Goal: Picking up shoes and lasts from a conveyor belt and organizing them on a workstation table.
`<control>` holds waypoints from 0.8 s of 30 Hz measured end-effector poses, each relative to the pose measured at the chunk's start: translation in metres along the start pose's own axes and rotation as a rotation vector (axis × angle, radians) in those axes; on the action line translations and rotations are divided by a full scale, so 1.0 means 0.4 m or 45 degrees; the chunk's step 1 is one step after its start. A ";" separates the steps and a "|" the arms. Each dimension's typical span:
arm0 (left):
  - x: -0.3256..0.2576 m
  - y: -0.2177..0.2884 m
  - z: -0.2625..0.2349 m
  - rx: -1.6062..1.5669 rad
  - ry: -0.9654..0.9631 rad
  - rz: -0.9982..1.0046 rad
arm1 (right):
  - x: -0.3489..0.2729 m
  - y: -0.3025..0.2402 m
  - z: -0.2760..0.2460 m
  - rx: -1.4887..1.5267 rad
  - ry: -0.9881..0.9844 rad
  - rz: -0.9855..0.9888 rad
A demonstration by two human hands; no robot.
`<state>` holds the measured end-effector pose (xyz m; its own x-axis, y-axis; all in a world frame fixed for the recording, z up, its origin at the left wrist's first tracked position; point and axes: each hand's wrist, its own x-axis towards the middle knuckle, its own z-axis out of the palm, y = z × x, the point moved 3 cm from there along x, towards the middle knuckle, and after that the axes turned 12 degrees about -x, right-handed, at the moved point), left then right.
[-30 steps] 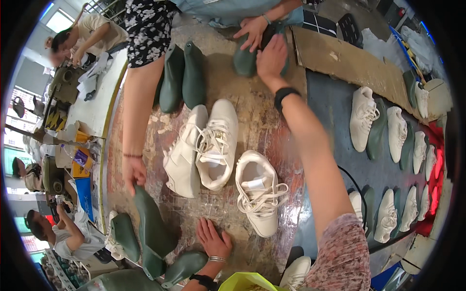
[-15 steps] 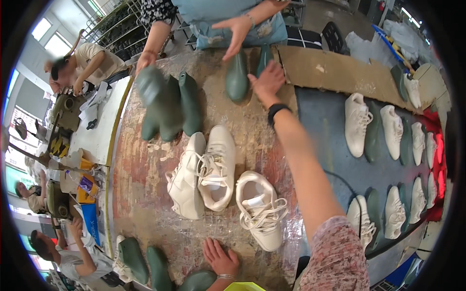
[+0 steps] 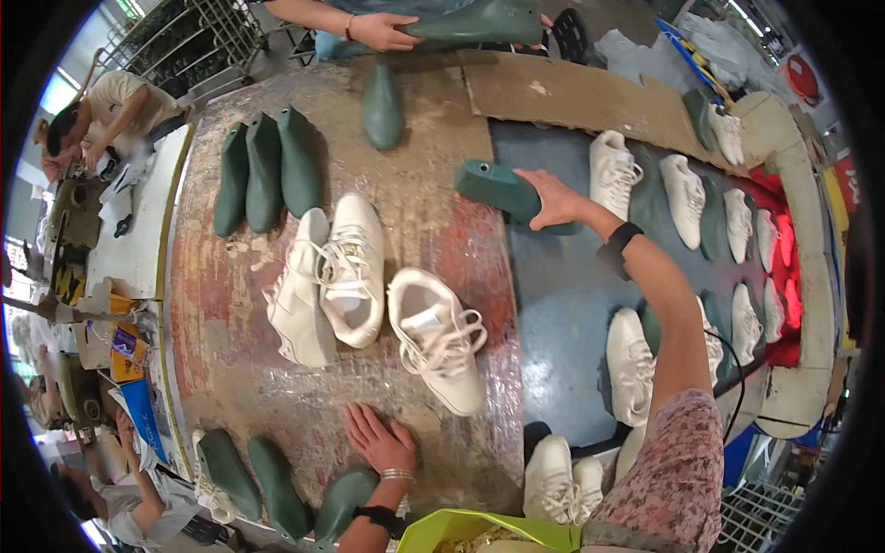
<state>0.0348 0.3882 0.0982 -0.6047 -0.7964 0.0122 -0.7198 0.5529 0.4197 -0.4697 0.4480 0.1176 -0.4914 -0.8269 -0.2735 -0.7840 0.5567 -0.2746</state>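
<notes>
My right hand (image 3: 551, 200) is closed on a dark green shoe last (image 3: 498, 187), which lies over the seam between the worn tabletop (image 3: 230, 323) and the blue-grey conveyor belt (image 3: 562, 318). Flat on the near tabletop rests my left hand (image 3: 380, 442), fingers spread and holding nothing. Beside it, at the near edge, is a green last (image 3: 343, 502), with another last (image 3: 277, 484) further left. Between my hands sit three cream lace-up sneakers: a leaning one (image 3: 302, 295), one against it (image 3: 352, 267), and a separate one (image 3: 438, 341).
Across the table a co-worker's hand (image 3: 383, 32) holds a green last (image 3: 475, 23); another last (image 3: 383, 106) stands below. Three lasts (image 3: 265, 170) line the far left. Sneakers (image 3: 682, 198) and lasts ride the belt toward a red-lit opening (image 3: 784, 249). Cardboard (image 3: 572, 92) covers its far edge.
My right hand has gone from open near the far lasts to gripping one at the belt's edge. The co-worker's hand has left the far-left lasts and lifted another. The whole view has shifted.
</notes>
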 end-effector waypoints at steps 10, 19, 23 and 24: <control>-0.011 0.009 0.002 0.020 -0.015 0.002 | -0.194 0.050 -0.078 -0.002 0.017 -0.273; -0.023 -0.022 0.009 0.002 -0.023 0.009 | -0.153 0.057 -0.112 0.321 -0.047 0.035; -0.006 -0.001 0.007 -0.007 -0.019 0.050 | -0.301 -0.045 -0.189 0.066 -0.274 -0.339; -0.001 -0.005 0.002 -0.002 -0.055 0.031 | -0.329 -0.078 -0.178 -0.019 -0.259 -0.567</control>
<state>0.0363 0.3875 0.0964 -0.6359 -0.7716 -0.0167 -0.7043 0.5713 0.4214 -0.4075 0.5338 0.2280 -0.0242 -0.9511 -0.3079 -0.9073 0.1502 -0.3927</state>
